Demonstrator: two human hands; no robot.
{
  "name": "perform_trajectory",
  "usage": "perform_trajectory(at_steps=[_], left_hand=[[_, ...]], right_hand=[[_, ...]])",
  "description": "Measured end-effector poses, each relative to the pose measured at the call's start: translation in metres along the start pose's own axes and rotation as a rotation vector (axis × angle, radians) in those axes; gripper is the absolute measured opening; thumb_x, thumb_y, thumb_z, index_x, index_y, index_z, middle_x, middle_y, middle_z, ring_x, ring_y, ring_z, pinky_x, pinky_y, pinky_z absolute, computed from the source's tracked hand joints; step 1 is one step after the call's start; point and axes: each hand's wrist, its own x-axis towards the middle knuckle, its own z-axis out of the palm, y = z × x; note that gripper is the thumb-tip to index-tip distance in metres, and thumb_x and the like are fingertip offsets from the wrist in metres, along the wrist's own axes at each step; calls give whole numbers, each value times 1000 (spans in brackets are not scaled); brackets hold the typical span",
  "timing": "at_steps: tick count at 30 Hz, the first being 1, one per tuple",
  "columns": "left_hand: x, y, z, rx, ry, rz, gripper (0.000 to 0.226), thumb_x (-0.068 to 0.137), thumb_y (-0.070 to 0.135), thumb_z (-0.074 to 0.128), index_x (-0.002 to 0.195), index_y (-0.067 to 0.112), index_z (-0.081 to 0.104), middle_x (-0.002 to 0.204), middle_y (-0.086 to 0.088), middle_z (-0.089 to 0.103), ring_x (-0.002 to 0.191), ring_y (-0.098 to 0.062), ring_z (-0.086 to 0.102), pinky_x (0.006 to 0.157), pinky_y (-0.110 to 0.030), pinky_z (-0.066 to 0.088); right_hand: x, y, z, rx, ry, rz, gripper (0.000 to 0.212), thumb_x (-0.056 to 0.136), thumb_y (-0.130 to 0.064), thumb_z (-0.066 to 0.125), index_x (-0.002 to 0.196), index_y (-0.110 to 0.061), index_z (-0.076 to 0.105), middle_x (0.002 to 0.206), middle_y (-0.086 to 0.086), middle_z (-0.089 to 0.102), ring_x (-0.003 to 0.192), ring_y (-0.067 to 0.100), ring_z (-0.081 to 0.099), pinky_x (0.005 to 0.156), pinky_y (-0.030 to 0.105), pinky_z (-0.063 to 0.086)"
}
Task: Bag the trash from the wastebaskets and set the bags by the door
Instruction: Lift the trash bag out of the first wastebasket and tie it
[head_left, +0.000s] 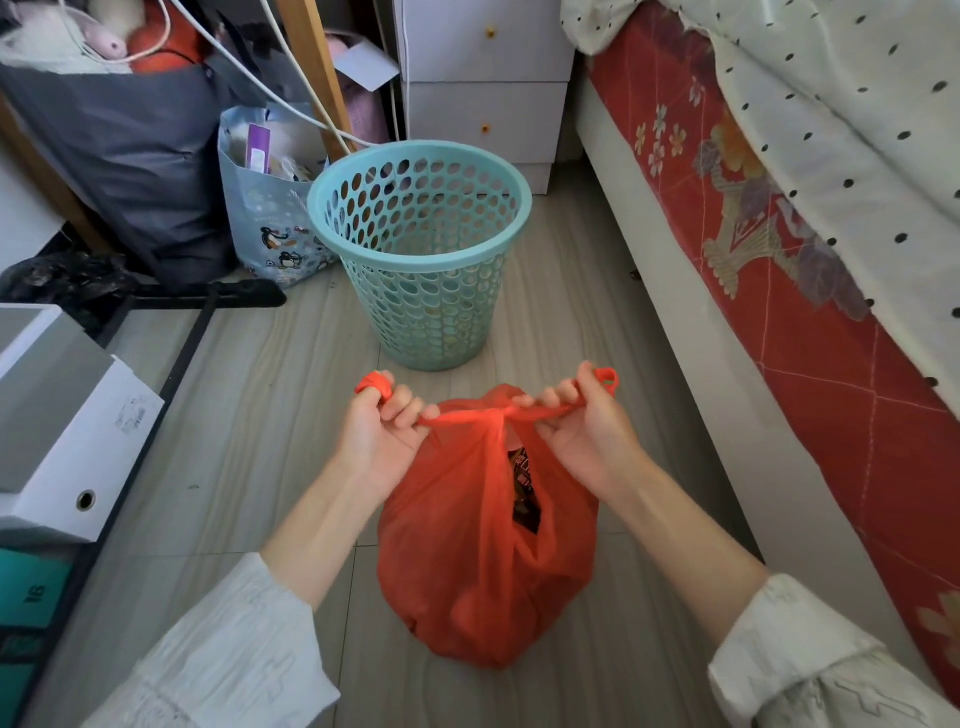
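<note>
A full orange-red plastic trash bag (467, 561) rests on the floor in front of me. Its two handles are crossed into a knot at the top. My left hand (382, 434) grips the left handle, whose end wraps my fingertip. My right hand (582, 426) grips the right handle, pulled out to the right. A dark wrapper shows through a gap under the knot. Just beyond the bag stands a light blue perforated wastebasket (421, 249), upright, with no liner and nothing visible inside.
A bed with a red patterned mattress (779, 270) and dotted sheet runs along the right. A white drawer unit (483, 88) stands behind the basket. On the left are a penguin-print bag (270, 228), a grey sack (130, 156), white boxes (67, 431) and cables.
</note>
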Motion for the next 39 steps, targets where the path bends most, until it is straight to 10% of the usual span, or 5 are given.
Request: perform_trajectory(at_steps=[6, 18, 28, 34, 39], left_hand=[[8, 10, -33, 211, 291, 82, 27, 72, -4, 21, 57, 17, 29, 28, 9, 17, 25, -7, 15, 34, -10, 18], [16, 19, -101, 249, 668, 144, 26, 80, 0, 22, 61, 17, 26, 23, 10, 18, 21, -8, 14, 39, -2, 15], [22, 31, -89, 125, 406, 51, 20, 67, -1, 31, 62, 18, 30, 30, 5, 30, 35, -13, 30, 59, -28, 37], [12, 13, -76, -28, 246, -79, 33, 94, 31, 21, 113, 16, 44, 99, -10, 56, 98, -30, 56, 88, -51, 41], [1, -4, -61, -102, 114, -136, 64, 77, 17, 36, 140, 12, 26, 138, -17, 42, 127, -36, 42, 102, -53, 33]], right_hand=[[11, -3, -29, -76, 283, -18, 52, 100, -36, 25, 51, -18, 22, 27, -7, 16, 22, 9, 16, 34, 15, 30], [17, -3, -83, -487, 624, -102, 46, 98, -33, 32, 57, -14, 32, 31, -1, 28, 17, 7, 21, 29, 12, 29], [16, -1, -81, -453, 506, -113, 50, 98, -36, 29, 53, -14, 31, 24, -6, 27, 20, 8, 26, 40, 21, 36], [12, 10, -73, -846, 527, -46, 58, 87, -63, 34, 75, -12, 58, 68, 6, 57, 54, 17, 47, 53, 27, 37], [12, 15, -75, -428, 477, 117, 35, 83, -45, 60, 103, -16, 56, 90, 8, 55, 73, 19, 55, 67, 28, 48]])
